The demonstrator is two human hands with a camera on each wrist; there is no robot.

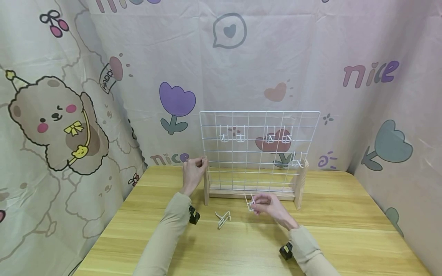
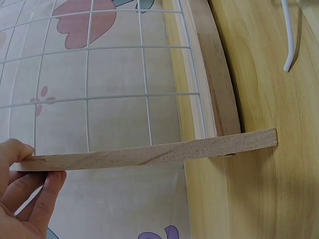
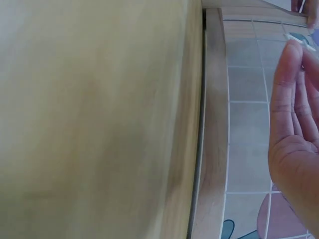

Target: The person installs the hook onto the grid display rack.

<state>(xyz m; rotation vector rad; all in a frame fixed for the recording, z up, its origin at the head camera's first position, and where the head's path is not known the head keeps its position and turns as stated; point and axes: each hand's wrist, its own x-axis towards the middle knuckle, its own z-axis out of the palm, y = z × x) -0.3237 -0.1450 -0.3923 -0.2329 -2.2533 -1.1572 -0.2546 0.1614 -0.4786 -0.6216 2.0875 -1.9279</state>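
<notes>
A white wire grid panel [image 1: 255, 151] stands upright in a wooden stand [image 1: 300, 188] on the table. My left hand [image 1: 194, 174] pinches the top of the stand's left upright [image 2: 124, 155] between thumb and fingers. In front of the grid's lower edge, my right hand [image 1: 271, 207] holds a white wire hook [image 1: 249, 203] at its fingertips; only a bit of it shows in the right wrist view. Another white hook [image 1: 223, 219] lies on the table between the hands. Several white hooks [image 1: 240, 137] hang on the grid, one [image 1: 297, 161] of them lower at the right.
The wood-grain table [image 1: 331, 222] reaches back to a printed curtain [image 1: 165, 57], which hangs close behind the grid and along both sides. A black wrist camera [image 1: 194, 215] sits at the left cuff, and another [image 1: 286, 251] at the right cuff.
</notes>
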